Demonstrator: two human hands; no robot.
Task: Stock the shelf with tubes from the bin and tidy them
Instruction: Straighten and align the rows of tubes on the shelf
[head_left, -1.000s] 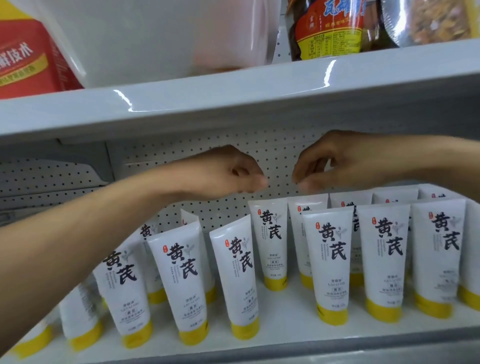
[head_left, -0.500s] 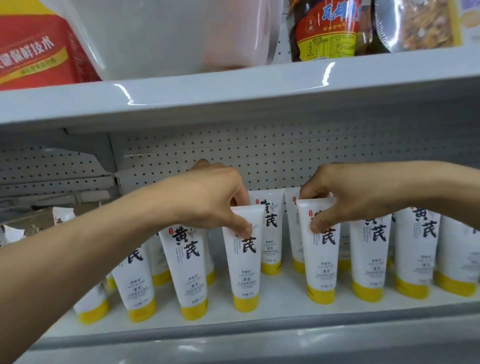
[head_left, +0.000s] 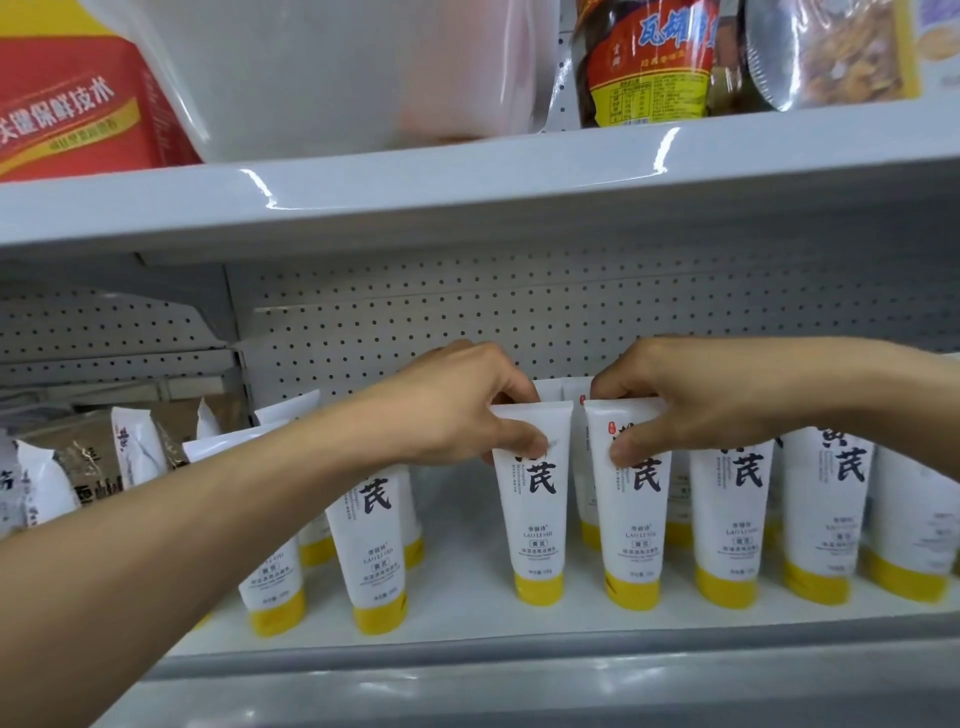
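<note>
1. Starting at the shelf (head_left: 519, 631) lip: a front row (head_left: 823, 525) of white tubes stands cap-down along it. The three at the right are upright, close together and facing out, so that stretch looks finished.
2. The left hand (head_left: 467, 410) pinches the top seam of the left tube (head_left: 535, 519), thumb in front and fingers curled behind. The tube stands on its yellow cap on the shelf.
3. The right hand (head_left: 670, 400) pinches the right tube (head_left: 631, 519) the same way. It stands just beside the left tube, with a narrow slit between them.
4. Judging by both grips, the step in hand is tidying: squaring these two into line with the row.
5. Left of them lies a bare patch of shelf, then two side tubes (head_left: 371, 540) that tilt a little and sit less evenly. Closing that patch and straightening them looks like work left to do.
6. Behind the held pair a back row (head_left: 550, 388) shows only its top seams, so its order cannot be told.
7. Farthest left, leaning tubes (head_left: 137, 447) slump at angles beside brown packs (head_left: 88, 447) and look untidied.
8. The bin is not in view, so how many tubes wait to be stocked cannot be told.
</note>
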